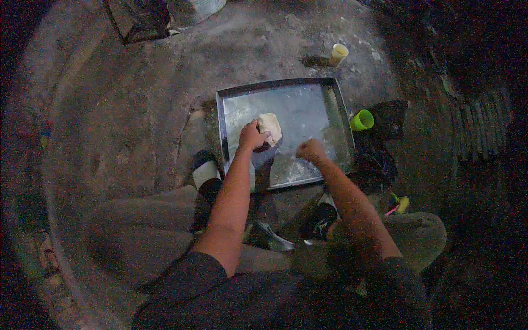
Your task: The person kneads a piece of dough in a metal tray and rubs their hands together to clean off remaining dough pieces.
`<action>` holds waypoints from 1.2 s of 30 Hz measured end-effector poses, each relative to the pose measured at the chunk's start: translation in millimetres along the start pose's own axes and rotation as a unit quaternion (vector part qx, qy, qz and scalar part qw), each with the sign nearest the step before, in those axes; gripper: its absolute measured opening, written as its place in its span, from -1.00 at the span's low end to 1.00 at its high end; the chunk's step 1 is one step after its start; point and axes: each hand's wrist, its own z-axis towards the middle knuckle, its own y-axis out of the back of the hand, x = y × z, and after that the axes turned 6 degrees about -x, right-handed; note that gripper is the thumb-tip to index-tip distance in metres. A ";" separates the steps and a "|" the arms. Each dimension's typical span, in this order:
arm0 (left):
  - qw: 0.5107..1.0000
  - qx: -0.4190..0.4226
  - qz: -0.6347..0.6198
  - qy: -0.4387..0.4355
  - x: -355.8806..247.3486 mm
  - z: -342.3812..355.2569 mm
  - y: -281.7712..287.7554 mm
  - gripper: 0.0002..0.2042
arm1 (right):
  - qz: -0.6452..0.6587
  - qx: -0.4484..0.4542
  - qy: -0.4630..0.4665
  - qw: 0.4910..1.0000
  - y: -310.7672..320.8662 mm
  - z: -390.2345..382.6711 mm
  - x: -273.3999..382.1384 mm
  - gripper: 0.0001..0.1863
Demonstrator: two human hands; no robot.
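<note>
I have my left hand (pixel 252 136) on the pale, doughy lump (pixel 271 127), thumb and fingers clamped on its near-left side. The lump sits left of the middle of the metal tray (pixel 305 104), roughly midway between the far and near edges. My right hand (pixel 312 150) is over the tray's near right part, apart from the lump, fingers curled together; in this dim, grainy feed I can't tell whether they pinch anything. A green cup (pixel 362 120) is just outside the right edge; a yellowish cup (pixel 339 53) stands beyond the far right corner.
</note>
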 end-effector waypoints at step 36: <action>0.928 0.263 0.032 -0.263 -125.9 -45.7 31.1 -0.49 | 0.006 0.183 0.335 0.924 103.5 -10.1 11.0 -0.35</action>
